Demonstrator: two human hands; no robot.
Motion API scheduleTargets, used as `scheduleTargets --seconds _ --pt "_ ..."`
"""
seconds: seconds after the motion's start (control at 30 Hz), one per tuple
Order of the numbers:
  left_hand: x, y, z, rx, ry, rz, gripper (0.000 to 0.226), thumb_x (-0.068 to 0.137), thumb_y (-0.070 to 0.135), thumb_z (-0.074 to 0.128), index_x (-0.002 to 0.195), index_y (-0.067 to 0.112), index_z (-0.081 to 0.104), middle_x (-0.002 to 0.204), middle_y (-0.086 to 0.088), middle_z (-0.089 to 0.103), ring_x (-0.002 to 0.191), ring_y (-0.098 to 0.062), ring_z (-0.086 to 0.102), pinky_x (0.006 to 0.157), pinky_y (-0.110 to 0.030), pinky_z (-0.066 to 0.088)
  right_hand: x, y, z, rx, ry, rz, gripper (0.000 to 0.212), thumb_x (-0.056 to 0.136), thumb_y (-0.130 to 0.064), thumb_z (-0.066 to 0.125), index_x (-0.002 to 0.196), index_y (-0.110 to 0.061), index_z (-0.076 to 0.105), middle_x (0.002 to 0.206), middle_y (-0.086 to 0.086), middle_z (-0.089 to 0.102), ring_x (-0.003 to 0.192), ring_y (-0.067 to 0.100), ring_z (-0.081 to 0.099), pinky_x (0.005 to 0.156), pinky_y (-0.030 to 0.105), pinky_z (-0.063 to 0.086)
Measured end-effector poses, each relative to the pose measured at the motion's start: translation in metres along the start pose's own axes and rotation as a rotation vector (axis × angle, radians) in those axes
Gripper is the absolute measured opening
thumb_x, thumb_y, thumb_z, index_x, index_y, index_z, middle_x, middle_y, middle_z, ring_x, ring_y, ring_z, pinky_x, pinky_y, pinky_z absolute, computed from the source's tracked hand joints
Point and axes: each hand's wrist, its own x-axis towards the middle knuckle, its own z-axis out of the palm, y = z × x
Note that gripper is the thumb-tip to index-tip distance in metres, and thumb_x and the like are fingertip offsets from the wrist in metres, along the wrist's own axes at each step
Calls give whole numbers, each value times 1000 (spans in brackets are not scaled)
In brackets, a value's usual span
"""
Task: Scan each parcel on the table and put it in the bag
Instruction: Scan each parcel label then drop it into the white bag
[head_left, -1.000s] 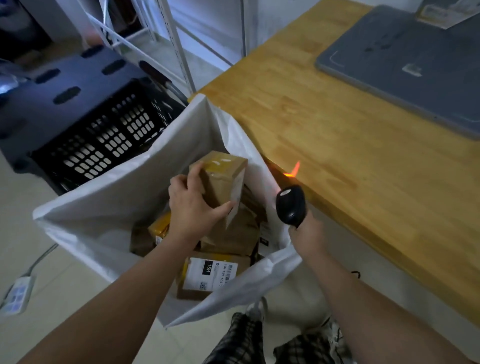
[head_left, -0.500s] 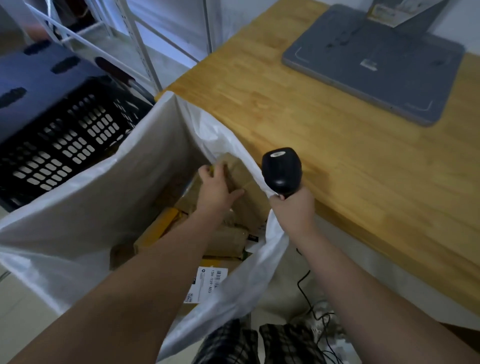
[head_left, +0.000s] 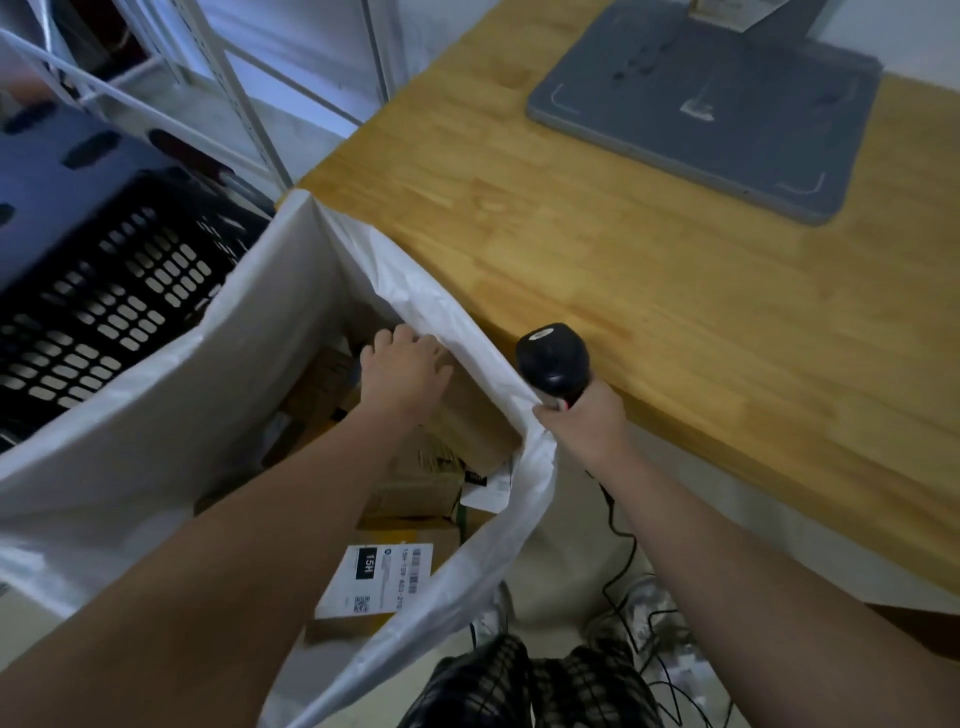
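A large white bag (head_left: 171, 415) stands open beside the wooden table (head_left: 649, 291). My left hand (head_left: 402, 374) reaches deep inside it, fingers pressed on a brown cardboard parcel (head_left: 467, 426) that lies against the bag's right wall. Several other brown parcels fill the bag below, one with a white shipping label (head_left: 376, 579) facing up. My right hand (head_left: 582, 421) grips a black barcode scanner (head_left: 553, 361) and pinches the bag's rim at the table edge.
A black perforated crate (head_left: 104, 291) sits left of the bag, with white metal shelving (head_left: 244, 104) behind. A grey flat stand base (head_left: 711, 104) rests on the far tabletop. The scanner's black cable (head_left: 623, 561) trails to the floor by my feet.
My left hand has lowered the brown parcel from above the bag's contents down against the right wall. My right hand rose with the scanner and took hold of the bag's rim. The scanner's red light is gone.
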Motion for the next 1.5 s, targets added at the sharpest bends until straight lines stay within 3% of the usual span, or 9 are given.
scheduleTargets --seconds 0.13,0.33,0.5,0.7,0.9,1.03,1.17,1.37,1.5 --pt "-14 18 -25 -182 110 54 35 98 34 47 127 17 56 127 -8 52 116 -28 46 95 -40 39 -5 -3 -32 145 23 29 47 85 -15 70 119 -24 38 84 -6 56 77 12 58 68 27 48" --pt "-1 81 -57 -207 118 242 35 97 34 49 128 18 54 128 -6 52 118 -26 45 97 -37 39 -11 9 -107 281 124 132 34 93 -9 56 115 -19 32 98 12 56 72 22 59 58 27 48" --pt "17 167 -77 -180 88 411 36 99 35 47 131 19 52 130 -6 52 119 -27 47 98 -37 41 -12 25 -178 265 296 126 26 86 -8 62 103 -11 43 89 6 52 77 23 55 79 53 53" --pt "36 272 -84 -228 57 543 37 98 33 48 132 17 52 127 -6 53 116 -26 48 96 -38 43 -2 60 -271 281 513 84 19 91 -23 65 108 -16 59 94 0 63 87 20 60 70 32 49" --pt "55 354 -64 -222 -11 556 37 98 34 49 131 18 52 129 -5 52 116 -24 49 96 -37 44 25 124 -333 253 490 260 31 99 -38 49 117 -13 49 86 4 59 72 24 65 60 33 50" --pt "66 394 -54 -233 -45 514 37 97 34 50 130 18 54 128 -5 53 116 -24 49 95 -36 44 45 154 -370 256 490 348 43 84 -21 73 112 -14 41 88 11 60 60 26 60 52 35 51" --pt "76 421 -43 -162 -102 509 37 97 34 49 131 19 52 129 -5 51 118 -24 48 96 -38 44 75 167 -390 172 482 417 36 78 -10 73 106 -10 49 89 14 64 66 29 66 58 41 58" --pt "104 435 -43 -64 -141 502 38 97 33 49 132 18 51 130 -6 50 120 -25 47 98 -38 42 124 175 -388 144 456 382 37 81 -23 73 110 -10 52 93 3 60 81 19 58 65 30 45" --pt "116 436 -40 -58 -174 492 38 97 32 50 132 18 52 130 -6 50 121 -25 46 98 -38 42 127 192 -373 -105 394 521 43 86 -37 66 116 -10 51 106 8 58 99 26 57 83 42 52"
